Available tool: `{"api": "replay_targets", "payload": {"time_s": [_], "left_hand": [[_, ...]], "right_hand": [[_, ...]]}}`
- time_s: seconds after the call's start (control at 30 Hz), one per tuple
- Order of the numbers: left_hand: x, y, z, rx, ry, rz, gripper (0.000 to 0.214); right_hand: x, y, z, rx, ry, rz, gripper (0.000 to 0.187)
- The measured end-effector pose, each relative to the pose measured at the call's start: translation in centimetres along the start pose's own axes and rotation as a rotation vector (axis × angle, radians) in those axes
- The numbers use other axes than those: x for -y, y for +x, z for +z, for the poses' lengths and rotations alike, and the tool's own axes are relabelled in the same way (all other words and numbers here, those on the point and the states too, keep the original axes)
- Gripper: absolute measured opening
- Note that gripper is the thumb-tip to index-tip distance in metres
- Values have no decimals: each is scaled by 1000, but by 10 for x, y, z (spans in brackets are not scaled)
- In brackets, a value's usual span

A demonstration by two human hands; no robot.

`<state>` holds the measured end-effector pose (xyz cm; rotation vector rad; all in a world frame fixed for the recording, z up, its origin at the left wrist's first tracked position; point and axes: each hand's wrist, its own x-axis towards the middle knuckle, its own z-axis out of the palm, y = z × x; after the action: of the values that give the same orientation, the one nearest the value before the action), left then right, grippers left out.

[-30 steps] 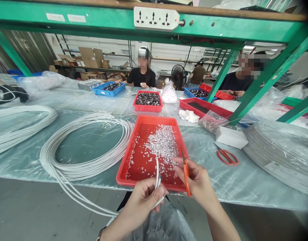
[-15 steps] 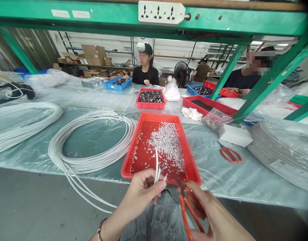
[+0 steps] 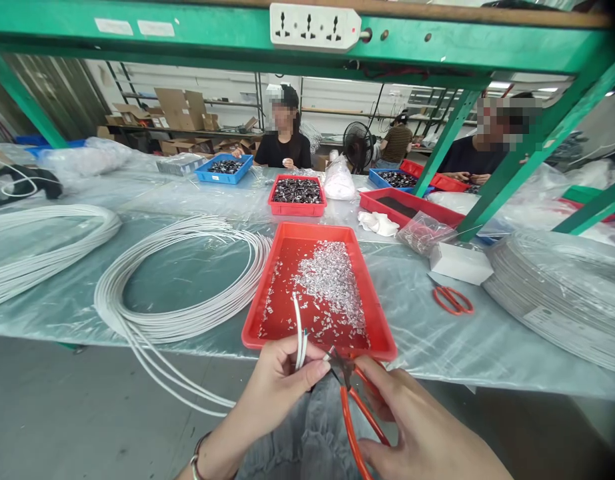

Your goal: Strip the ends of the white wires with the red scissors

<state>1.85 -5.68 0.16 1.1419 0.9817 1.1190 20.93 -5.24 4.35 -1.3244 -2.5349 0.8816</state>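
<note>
My left hand [image 3: 291,373] is closed on several white cable ends [image 3: 298,327], which stick up between the fingers over the near edge of a red tray [image 3: 279,293]. One short end points right, past the thumb. In my right hand [image 3: 395,407] are red-handled pliers [image 3: 355,420], their jaws meeting that short cable end at my left fingertips. Whether the jaws have closed through the cable I cannot tell. Small silvery metal pieces [image 3: 332,280] lie heaped in the tray. From a coil of white cable [image 3: 107,293] on the left, strands run down toward my left forearm.
Red-handled scissors [image 3: 453,300] lie right of the tray beside a white box [image 3: 460,262]. A large cable coil [image 3: 557,300] rests at far right. Behind stands a red bin of dark parts [image 3: 297,208]. Green posts [image 3: 527,157] rise from the table; co-workers sit across.
My right hand has brought the pliers left, so their jaws now meet the short cable end. My left hand still holds the cables. The view has shifted slightly.
</note>
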Motion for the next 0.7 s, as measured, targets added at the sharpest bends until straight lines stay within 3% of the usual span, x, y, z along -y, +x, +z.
{"api": "replay_targets", "payload": {"time_s": [0.17, 0.23, 0.33, 0.4, 0.6, 0.7], "left_hand": [[0, -1, 1, -17, -31, 7, 22], [-3, -2, 2, -25, -44, 27, 22], [-8, -4, 4, -41, -60, 38, 23], [-10, -4, 5, -57, -88, 24, 24], [-5, -1, 8, -67, -109, 42, 23], [-3, -1, 9, -47, -83, 31, 23]], "right_hand": [[-6, 1, 3, -55, 39, -57, 39], [-13, 3, 7, -191, 180, -72, 35], [-21, 9, 11, -523, 537, -68, 25], [-21, 13, 12, -633, 740, -74, 27], [-4, 27, 25, -374, 958, -80, 19], [3, 33, 29, -338, 994, -101, 17]]}}
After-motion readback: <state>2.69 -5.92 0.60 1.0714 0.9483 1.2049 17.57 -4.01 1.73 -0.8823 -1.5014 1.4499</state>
